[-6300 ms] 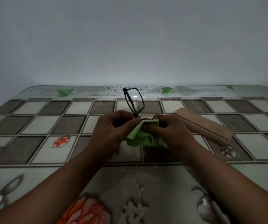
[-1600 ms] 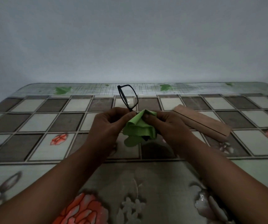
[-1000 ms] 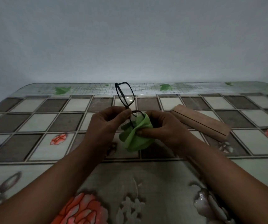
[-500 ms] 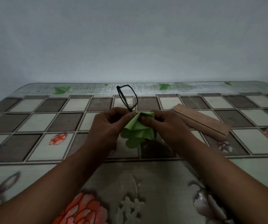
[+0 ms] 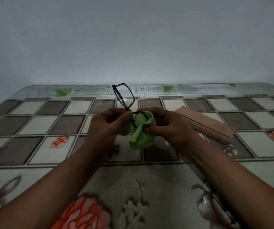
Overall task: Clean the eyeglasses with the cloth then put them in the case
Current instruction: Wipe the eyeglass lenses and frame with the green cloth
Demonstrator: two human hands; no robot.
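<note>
Eyeglasses (image 5: pixel 123 95): black frame, held in the air above the table between the two hands. They are turned on end, so that one lens stands clear above the hands with a small glint of light on it, while the other lens is down inside the cloth, only a dark curve of its rim showing.

Cloth (image 5: pixel 142 131): light green, crumpled, wrapped round the lower lens; its loose end hangs below the hands, off the table.

Left hand (image 5: pixel 106 125): fingers curled, thumb and fingertips pinching the frame just below the upper lens (the exact spot on the frame is hidden by the fingers).

Right hand (image 5: pixel 167 125): fingers curled behind the cloth, thumb pressed on its front, gripping cloth and lower lens together.

Case (image 5: pixel 205 123): brown, long and narrow, lying flat on the table just to the right of the right hand and apart from it, set at a slant, a dark seam along its length.

Table (image 5: pixel 33 123): covered in a pattern of grey and pale squares, with orange-red flowers near the front and green leaves along the far edge.

Wall (image 5: pixel 136 38): plain, pale, dim, behind the table.

Both forearms are bare and enter from the lower corners.
</note>
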